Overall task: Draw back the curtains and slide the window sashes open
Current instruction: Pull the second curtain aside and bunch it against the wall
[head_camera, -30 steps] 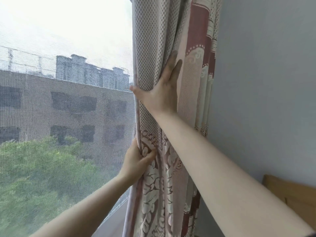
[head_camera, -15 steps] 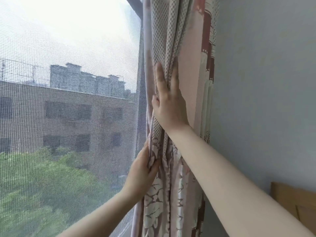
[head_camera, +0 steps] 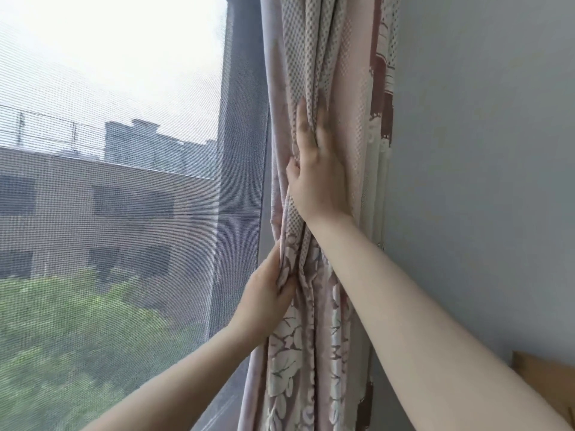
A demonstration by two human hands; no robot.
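A pink and beige patterned curtain [head_camera: 323, 63] hangs bunched in folds against the right wall. My right hand [head_camera: 317, 178] lies flat on the folds at mid height, fingers pointing up and pushed into the cloth. Lower down, my left hand [head_camera: 267, 297] pinches the curtain's left edge between thumb and fingers. To the left, the window [head_camera: 109, 181] shows a fine mesh screen, with its dark grey frame post [head_camera: 239, 181] now uncovered beside the curtain.
A pale blue-grey wall [head_camera: 482, 150] fills the right side. A wooden furniture corner [head_camera: 547, 381] sticks in at the lower right. Through the screen I see buildings and green treetops. The window sill [head_camera: 217, 418] runs below my left forearm.
Both hands have pushed the curtain further right, gathering it tighter against the wall. The dark window frame post, hidden a second ago, is now exposed.
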